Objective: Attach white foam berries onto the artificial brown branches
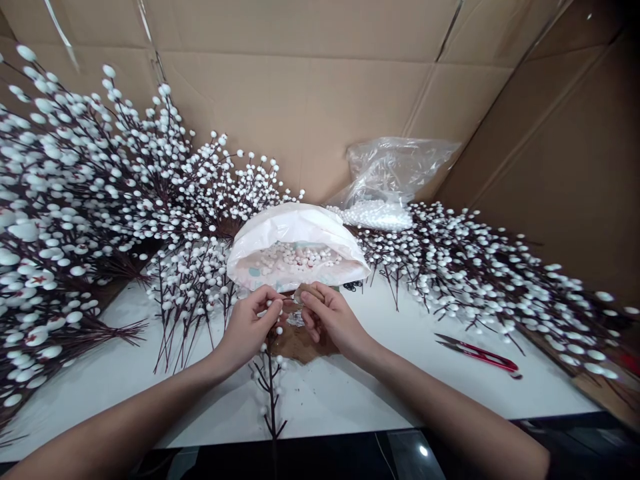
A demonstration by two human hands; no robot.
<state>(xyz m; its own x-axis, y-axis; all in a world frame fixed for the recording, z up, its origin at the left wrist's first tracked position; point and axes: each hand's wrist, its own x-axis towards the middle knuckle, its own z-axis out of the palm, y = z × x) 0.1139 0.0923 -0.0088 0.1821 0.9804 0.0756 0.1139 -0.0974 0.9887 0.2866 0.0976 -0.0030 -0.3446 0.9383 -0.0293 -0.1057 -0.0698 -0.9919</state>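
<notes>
My left hand point(254, 328) is closed in a pinch around the upper part of a dark-stemmed artificial berry branch point(273, 393). The branch hangs toward me, with a few white berries and several bare twig ends. Close beside it, my right hand point(334, 321) has its thumb and fingers pressed together at a small brownish piece; what it grips is too small to make out. Just beyond both hands, a white plastic bag point(300, 223) gapes toward me with loose white berries point(305, 257) inside. Below the hands lies a brown piece point(300, 350) with something clear and shiny on it.
Bundles of white berry branches point(90, 173) crowd the left side, and more branches point(460, 267) lie on the right. Red-handled thread snips point(480, 353) rest on the white table point(360, 393). A clear bag of white beads point(380, 213) leans against the cardboard wall point(300, 100).
</notes>
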